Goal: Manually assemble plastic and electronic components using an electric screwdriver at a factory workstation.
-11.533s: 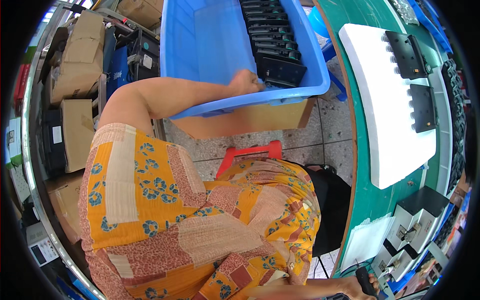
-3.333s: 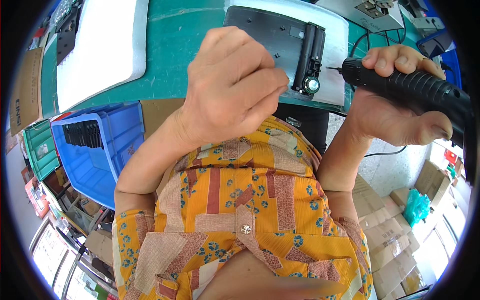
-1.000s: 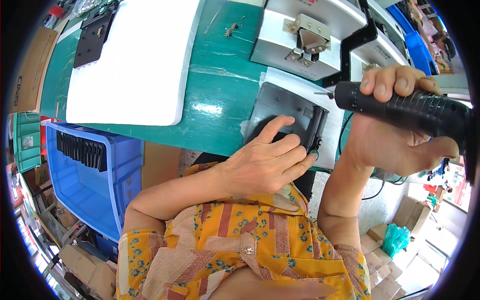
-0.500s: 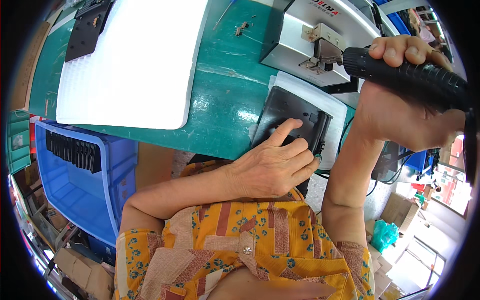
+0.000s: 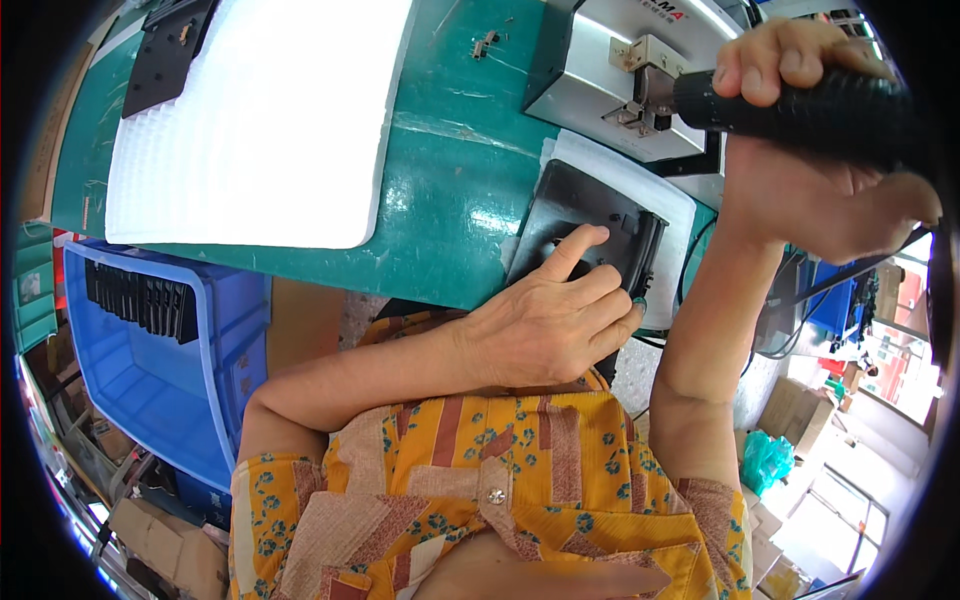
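Fingers half-curled, its grip unclear, the left hand (image 5: 545, 325) lies over a black plate (image 5: 572, 200); the raised right hand (image 5: 795, 205) clutches a black screwdriver (image 5: 785, 122) at a silver machine (image 5: 597, 75).

The screwdriver (image 5: 800, 115) is black and thick, like a tube, and it is held in the right hand (image 5: 785, 195). The fingers bend over its upper side. It lies almost level, with its front end to the left of this hand, close to the metal part of the silver box (image 5: 592, 75). If its tip touches there, I cannot tell. The plate (image 5: 585, 195) is black and flat, with small marks on its face and a raised bar along its right edge. It lies flat under the left hand (image 5: 545, 325), which covers its near part, and it is to the lower left of the right hand.
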`<state>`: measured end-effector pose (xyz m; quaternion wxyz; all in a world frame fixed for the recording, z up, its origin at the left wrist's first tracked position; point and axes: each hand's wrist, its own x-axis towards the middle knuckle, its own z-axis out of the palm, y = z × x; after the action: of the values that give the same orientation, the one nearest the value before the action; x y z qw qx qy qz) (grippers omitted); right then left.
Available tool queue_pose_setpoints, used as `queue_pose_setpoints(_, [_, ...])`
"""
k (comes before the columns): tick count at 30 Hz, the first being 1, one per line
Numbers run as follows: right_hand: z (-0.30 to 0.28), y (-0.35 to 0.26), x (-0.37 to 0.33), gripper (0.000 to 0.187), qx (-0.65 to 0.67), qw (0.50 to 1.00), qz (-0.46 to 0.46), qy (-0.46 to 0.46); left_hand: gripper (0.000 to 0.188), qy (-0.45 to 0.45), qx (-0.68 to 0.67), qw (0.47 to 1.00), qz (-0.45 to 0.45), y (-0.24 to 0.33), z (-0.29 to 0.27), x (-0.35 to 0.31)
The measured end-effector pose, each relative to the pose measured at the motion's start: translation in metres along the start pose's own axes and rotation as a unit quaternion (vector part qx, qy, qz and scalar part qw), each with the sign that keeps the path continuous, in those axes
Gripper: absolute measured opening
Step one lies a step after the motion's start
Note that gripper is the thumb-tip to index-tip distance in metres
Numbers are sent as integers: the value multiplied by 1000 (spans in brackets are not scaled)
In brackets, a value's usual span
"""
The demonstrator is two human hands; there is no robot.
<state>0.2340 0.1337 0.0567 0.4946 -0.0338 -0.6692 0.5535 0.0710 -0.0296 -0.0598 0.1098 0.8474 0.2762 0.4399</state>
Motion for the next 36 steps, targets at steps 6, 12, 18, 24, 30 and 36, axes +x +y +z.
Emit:
queue_pose_setpoints(6, [-4, -6, 3, 86, -5, 1000, 6, -15, 29, -2, -6, 1000, 1, 2, 1, -1])
queue_pose_setpoints(12, [21, -32, -28, 84, -16, 998, 54, 11, 28, -3, 17, 1000, 4, 0, -2, 1])
queue_pose_setpoints(18, [22, -70, -78, 79, -29, 991, 104, 85, 32, -19, 50, 999, 3, -2, -1, 0])
queue_pose_setpoints(24, [45, -58, -104, 83, -33, 988, 62, 137, 32, -9, 62, 998, 5, -4, 3, -3])
queue_pose_setpoints(30, [46, -59, -114, 85, -37, 987, 62, 141, 30, -1, 64, 998, 3, -3, 4, -4])
queue_pose_setpoints(36, [46, -59, -118, 86, -44, 987, 62, 139, 29, 11, 69, 998, 5, -4, 6, -5])
